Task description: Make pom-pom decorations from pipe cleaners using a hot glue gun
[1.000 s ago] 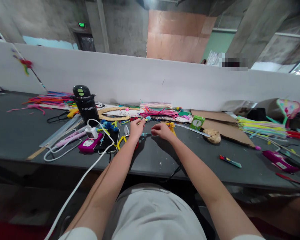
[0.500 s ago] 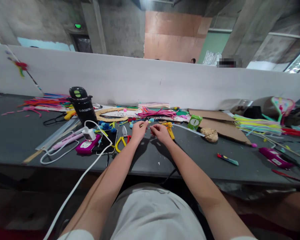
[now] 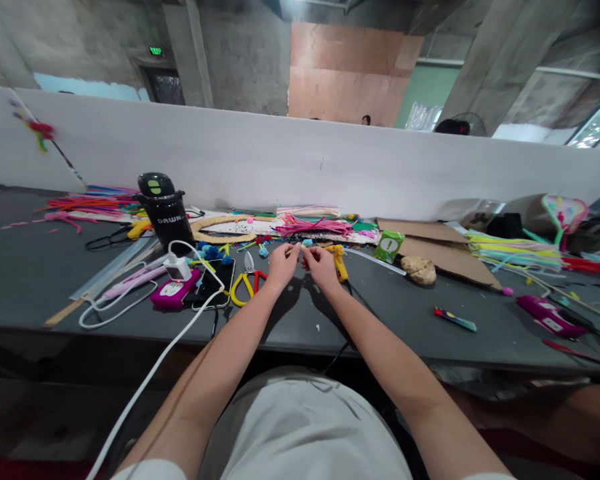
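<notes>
My left hand (image 3: pixel 281 265) and my right hand (image 3: pixel 320 264) meet just above the dark grey table (image 3: pixel 290 313), fingertips pinched together on a small thin yellow-green piece (image 3: pixel 297 249), likely a pipe cleaner bit. Yellow-handled pliers (image 3: pixel 246 280) lie just left of my left hand. A yellow glue gun (image 3: pixel 338 259) lies right beside my right hand. A bundle of pink pipe cleaners (image 3: pixel 313 225) sits just beyond both hands.
A black bottle (image 3: pixel 163 208), a phone (image 3: pixel 214 281), a magenta charger (image 3: pixel 173 293) and a white cable (image 3: pixel 150 373) crowd the left. A green carton (image 3: pixel 388 246), cardboard (image 3: pixel 445 250) and yellow pipe cleaners (image 3: pixel 515 253) lie right. A white partition (image 3: pixel 300 160) closes the back.
My hands have drawn closer together, from apart on the table to pinching one small piece between them. The view has shifted slightly.
</notes>
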The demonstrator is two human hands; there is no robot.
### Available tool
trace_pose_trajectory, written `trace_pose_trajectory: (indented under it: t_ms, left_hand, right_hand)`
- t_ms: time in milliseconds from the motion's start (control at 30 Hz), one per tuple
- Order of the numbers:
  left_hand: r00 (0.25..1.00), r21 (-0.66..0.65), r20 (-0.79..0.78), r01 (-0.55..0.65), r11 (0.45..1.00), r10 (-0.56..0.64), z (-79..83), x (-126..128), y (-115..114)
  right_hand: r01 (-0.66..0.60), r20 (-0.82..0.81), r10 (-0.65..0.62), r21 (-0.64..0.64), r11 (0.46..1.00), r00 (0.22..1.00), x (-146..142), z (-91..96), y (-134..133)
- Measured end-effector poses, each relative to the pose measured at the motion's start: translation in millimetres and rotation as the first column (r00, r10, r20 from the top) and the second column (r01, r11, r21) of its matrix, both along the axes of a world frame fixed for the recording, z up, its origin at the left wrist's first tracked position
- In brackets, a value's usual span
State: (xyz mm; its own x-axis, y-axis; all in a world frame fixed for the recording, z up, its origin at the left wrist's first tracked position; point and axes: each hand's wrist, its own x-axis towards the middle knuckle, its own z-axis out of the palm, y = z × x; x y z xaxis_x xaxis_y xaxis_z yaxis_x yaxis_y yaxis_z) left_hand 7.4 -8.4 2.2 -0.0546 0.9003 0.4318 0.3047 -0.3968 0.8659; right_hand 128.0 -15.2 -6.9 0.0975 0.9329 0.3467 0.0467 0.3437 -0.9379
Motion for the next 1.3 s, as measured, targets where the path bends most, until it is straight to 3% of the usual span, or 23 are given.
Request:
trace_pose_trajectory:
  t_ms: [500, 833, 1033, 1300]
  left_hand:
    - [1.000, 0.004, 0.018, -0.018, 1.000, 0.018, -1.3, -1.5, 2.5]
    - [0.971, -0.044, 0.179, 0.172, 0.984, -0.161, -1.8, 0.0, 3.4]
    - [0.976, -0.049, 0.173, 0.142, 0.989, -0.132, 3.9, -0.4, -0.4]
    - [0.981, -0.015, 0.171, 0.091, 0.996, -0.087, -2.5, -4.4, 7.1]
  right_hand:
    - [-0.088, 0.027, 0.087, 0.068, 0.994, 0.996, -1.4, 3.3, -3.9]
    - [-0.219, -0.042, 0.220, 0.028, 0.975, 0.975, 7.2, 1.5, 0.7]
    - [-0.180, -0.053, 0.178, -0.038, 0.983, 0.983, 9.1, 4.5, -1.5]
    - [-0.132, 0.050, 0.130, 0.043, 0.990, 0.990, 16.7, 10.3, -1.5]
